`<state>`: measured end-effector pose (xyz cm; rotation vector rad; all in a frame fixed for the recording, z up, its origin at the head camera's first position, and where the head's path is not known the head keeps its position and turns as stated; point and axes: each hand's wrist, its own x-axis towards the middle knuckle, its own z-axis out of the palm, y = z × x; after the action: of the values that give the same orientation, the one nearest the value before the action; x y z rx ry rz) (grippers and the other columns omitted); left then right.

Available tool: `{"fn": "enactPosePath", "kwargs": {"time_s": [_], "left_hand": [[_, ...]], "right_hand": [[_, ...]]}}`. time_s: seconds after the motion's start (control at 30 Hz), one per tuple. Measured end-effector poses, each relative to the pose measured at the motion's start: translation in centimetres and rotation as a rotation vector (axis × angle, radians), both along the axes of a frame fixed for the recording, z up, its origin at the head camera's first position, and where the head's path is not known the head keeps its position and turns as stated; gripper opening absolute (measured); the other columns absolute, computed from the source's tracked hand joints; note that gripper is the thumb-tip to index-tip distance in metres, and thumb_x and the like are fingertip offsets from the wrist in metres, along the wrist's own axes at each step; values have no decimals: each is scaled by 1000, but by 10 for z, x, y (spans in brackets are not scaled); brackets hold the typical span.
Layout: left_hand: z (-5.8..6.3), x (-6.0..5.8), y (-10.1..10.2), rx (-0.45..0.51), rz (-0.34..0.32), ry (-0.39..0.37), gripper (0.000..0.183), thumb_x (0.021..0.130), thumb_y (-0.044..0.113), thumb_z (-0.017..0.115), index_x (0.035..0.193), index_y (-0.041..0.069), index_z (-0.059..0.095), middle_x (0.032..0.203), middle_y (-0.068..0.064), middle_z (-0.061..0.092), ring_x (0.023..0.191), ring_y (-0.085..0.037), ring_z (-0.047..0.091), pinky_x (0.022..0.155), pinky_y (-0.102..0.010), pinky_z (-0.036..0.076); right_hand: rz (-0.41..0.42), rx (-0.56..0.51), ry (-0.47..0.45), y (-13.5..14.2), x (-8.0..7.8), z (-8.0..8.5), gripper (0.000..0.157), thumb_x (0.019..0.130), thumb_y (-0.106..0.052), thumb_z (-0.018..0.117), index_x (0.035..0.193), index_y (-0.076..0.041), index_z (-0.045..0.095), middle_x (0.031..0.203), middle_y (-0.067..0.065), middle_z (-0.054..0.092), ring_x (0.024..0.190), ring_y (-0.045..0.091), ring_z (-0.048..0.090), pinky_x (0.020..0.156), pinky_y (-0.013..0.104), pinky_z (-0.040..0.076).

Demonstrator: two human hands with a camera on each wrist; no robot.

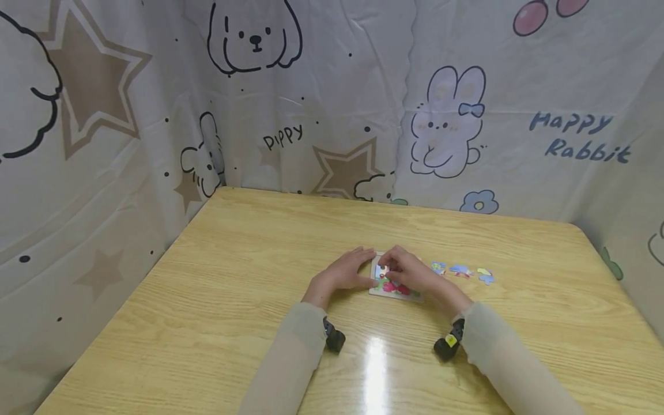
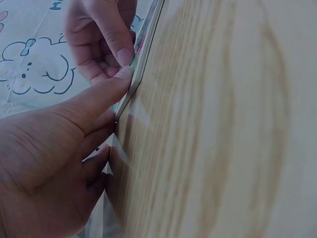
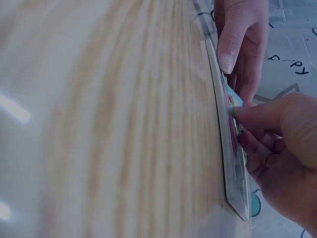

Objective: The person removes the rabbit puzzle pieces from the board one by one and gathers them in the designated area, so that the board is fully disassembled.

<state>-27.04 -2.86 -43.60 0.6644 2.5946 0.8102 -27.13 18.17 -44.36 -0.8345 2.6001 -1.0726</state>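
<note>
A small jigsaw puzzle board (image 1: 396, 296) with a pale frame lies on the table, its picture showing pink, green and blue parts. My left hand (image 1: 344, 270) rests at the board's left side, the thumb on its near left corner and the fingers stretched toward the far edge. Above the board, my right hand (image 1: 412, 272) pinches a puzzle piece between thumb and fingers. In the right wrist view a bluish part of that puzzle piece (image 3: 237, 100) shows at the thumb tip; the fingers hide most of it.
To the right of the board lie three loose pieces: a blue-green piece (image 1: 438, 267), a blue and red piece (image 1: 461, 270) and a yellow and blue piece (image 1: 486, 275). The wooden table (image 1: 249, 248) meets a printed curtain (image 1: 321, 104) at the back and sides.
</note>
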Motion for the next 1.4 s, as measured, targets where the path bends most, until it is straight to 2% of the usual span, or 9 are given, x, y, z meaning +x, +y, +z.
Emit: {"fn": "enactPosePath", "kwargs": {"time_s": [0.23, 0.4, 0.7, 1.13, 1.4], "left_hand": [[-2, 0, 1, 8, 12, -10, 73, 91, 36, 69, 153, 16, 35, 162, -2, 30, 154, -23, 17, 127, -43, 18], [-3, -1, 2, 11, 11, -14, 73, 91, 36, 69, 153, 16, 35, 162, -2, 29, 154, -23, 16, 127, -43, 18], [-5, -1, 3, 9, 0, -14, 73, 91, 36, 68, 153, 16, 35, 163, -1, 28, 154, -23, 16, 127, -43, 18], [0, -1, 2, -4, 17, -21, 75, 91, 38, 69, 153, 18, 33, 163, -2, 26, 154, -23, 15, 127, -43, 16], [1, -1, 1, -2, 10, -27, 76, 90, 37, 69, 154, 17, 33, 164, -2, 25, 155, -23, 14, 127, -42, 15]], "right_hand": [[7, 6, 166, -3, 4, 3, 19, 92, 8, 55, 109, 1, 62, 103, 13, 59, 99, 27, 61, 92, 42, 57], [19, -8, 219, -6, 6, 5, 19, 92, 11, 52, 106, 1, 63, 102, 13, 60, 101, 30, 63, 92, 45, 57], [-79, -53, 113, 10, 12, 3, 20, 94, 7, 53, 108, -4, 63, 108, 14, 61, 106, 35, 64, 91, 48, 57], [-157, -32, 107, 41, 20, 4, 22, 93, 7, 54, 108, -5, 64, 110, 13, 62, 106, 31, 62, 93, 47, 56], [-188, -6, 116, 59, 28, 4, 22, 93, 7, 55, 108, -6, 64, 110, 12, 62, 104, 27, 61, 91, 38, 55]]}}
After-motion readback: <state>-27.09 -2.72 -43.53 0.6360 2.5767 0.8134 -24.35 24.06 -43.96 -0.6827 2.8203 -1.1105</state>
